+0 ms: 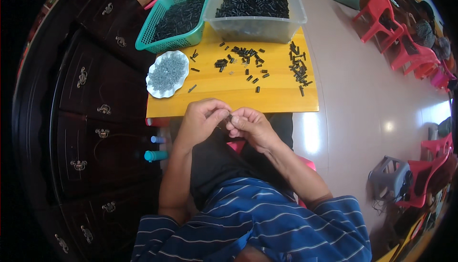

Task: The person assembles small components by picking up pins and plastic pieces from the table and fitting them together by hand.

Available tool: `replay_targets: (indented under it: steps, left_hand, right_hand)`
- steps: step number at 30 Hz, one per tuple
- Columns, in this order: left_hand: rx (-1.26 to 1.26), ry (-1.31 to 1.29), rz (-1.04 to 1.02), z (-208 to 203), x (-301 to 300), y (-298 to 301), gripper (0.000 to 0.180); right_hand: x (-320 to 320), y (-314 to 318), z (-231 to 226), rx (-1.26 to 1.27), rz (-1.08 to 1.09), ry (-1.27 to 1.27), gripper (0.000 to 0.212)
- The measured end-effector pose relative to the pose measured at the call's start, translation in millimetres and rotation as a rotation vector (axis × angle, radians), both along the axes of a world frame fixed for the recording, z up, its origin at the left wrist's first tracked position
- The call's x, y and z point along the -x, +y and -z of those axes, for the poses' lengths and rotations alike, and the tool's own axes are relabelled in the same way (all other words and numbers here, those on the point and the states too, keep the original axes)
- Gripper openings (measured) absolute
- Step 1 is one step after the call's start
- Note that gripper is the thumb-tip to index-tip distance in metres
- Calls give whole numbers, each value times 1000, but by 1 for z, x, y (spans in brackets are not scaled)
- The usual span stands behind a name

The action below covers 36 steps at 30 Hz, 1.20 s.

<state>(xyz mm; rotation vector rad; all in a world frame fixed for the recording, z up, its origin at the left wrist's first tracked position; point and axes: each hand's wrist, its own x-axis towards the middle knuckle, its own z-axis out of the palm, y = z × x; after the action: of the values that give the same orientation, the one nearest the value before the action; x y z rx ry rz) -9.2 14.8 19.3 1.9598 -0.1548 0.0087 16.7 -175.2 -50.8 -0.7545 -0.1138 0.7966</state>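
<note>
Fingers [217,115] of the bare left hand [198,121] and right hand [256,128] are pinched around a small, partly hidden dark piece [229,118] at frame centre, seemingly so it is steadied from both sides, while short black pieces [249,78] are spread above on yellow wood [210,92], probably for easy reach.

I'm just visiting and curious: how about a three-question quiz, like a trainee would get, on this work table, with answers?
1. True or false: the green basket stands left of the clear box.
2. Which holds the grey pieces? A: the green basket. B: the white plate. C: the clear box.
3. Are the left hand and right hand together or apart?

Key:
1. True.
2. B.
3. Together, at a small dark piece that is mostly hidden.
</note>
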Motion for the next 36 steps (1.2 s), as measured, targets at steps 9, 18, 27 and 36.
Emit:
replay_targets:
  steps: [9, 18, 27, 36]
  left_hand:
    - [34, 70, 22, -2, 2, -1, 10]
    - [156, -8, -119, 3, 7, -19, 11]
    - [-376, -356, -80, -18, 6, -18, 12]
    - [-448, -349, -4, -16, 3, -14, 7]
  right_hand:
    - [0, 1, -3, -78, 8, 9, 13]
    - [5, 3, -10, 182, 337, -358, 11]
    - [4, 4, -7, 106, 318, -343, 13]
    - [-4, -1, -10, 86, 109, -98, 23]
